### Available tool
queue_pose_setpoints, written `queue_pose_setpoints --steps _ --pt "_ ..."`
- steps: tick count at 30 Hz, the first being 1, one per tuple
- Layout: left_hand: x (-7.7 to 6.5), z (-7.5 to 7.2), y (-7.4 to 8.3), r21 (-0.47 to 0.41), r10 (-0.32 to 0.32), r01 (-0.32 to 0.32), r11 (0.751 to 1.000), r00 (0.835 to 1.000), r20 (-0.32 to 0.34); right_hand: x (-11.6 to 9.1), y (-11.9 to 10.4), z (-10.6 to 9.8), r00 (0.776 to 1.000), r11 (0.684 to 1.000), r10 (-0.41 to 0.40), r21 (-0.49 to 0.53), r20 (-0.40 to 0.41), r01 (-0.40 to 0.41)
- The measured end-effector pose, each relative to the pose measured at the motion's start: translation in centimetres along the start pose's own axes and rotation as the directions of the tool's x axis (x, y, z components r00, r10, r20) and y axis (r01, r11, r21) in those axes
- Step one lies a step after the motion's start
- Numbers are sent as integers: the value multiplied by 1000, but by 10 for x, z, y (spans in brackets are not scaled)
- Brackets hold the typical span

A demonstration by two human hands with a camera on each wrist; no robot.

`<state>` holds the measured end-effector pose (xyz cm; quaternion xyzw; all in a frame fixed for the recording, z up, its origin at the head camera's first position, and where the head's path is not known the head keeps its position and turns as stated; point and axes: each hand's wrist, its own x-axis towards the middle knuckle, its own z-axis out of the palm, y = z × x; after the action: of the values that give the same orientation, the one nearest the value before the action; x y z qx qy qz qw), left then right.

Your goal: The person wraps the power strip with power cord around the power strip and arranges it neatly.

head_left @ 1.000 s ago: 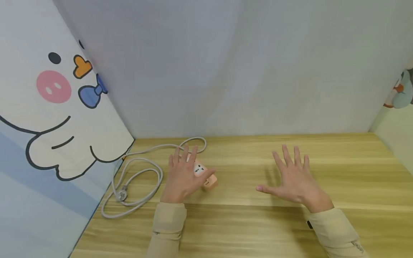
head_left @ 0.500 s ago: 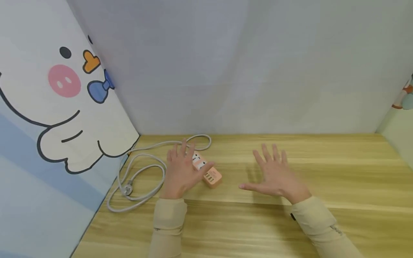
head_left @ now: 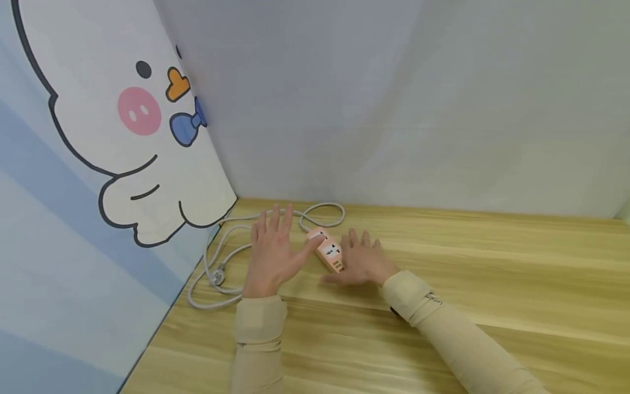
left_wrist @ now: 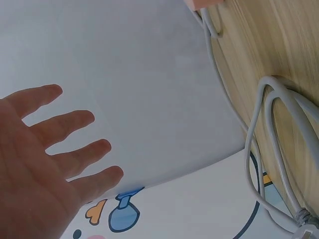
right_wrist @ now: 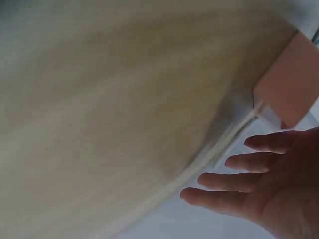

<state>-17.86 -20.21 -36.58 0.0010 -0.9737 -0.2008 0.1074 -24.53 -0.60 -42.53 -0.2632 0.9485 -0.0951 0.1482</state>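
Observation:
An orange power strip (head_left: 328,249) with white socket faces and small USB ports lies on the wooden table, between the two hands. My right hand (head_left: 361,260) is right at its near right end, fingers spread, and hides part of that end. The right wrist view shows the strip's orange end (right_wrist: 289,82) beside the extended fingers. To the left my left hand (head_left: 275,257) is spread above the grey cord, its thumb tip overlapping the strip in the head view. Nothing lies in the left palm (left_wrist: 30,169) in its wrist view.
The strip's grey cord (head_left: 231,219) loops across the table's left side, ending in a plug (head_left: 217,276). A grey wall (head_left: 394,109) rises along the table's back edge. On the left stands a panel (head_left: 187,180) printed with a cartoon figure.
My right hand has swept left across the table to the power strip. The head view has turned right. The left hand stays spread near the strip's left side.

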Motion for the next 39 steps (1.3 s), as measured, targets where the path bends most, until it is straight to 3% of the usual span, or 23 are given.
queue_pose_setpoints --steps 5,20,24,28,32,35,39 --pt "1 1 2 -3 -5 5 1000 1000 8 3 0 5 999 999 31 -27 29 -30" --pt "3 3 5 6 -2 1 1000 999 32 0 1 4 999 999 25 -43 25 -24" --pt "3 4 5 5 7 -7 1000 1000 24 1 4 7 1000 999 0 -39 -21 -1" --pt "2 5 6 -10 19 -19 1000 999 30 -8 16 5 992 999 -27 -23 -122 24" --pt "2 7 7 -10 29 -29 1000 999 35 -36 36 -10 963 997 -78 -15 -258 77" --pt "2 7 7 8 33 -34 999 999 31 -64 53 -24 917 991 -136 -44 -375 129" --pt "1 6 6 11 31 -31 999 999 36 -109 78 -41 864 985 -172 -68 -474 158"
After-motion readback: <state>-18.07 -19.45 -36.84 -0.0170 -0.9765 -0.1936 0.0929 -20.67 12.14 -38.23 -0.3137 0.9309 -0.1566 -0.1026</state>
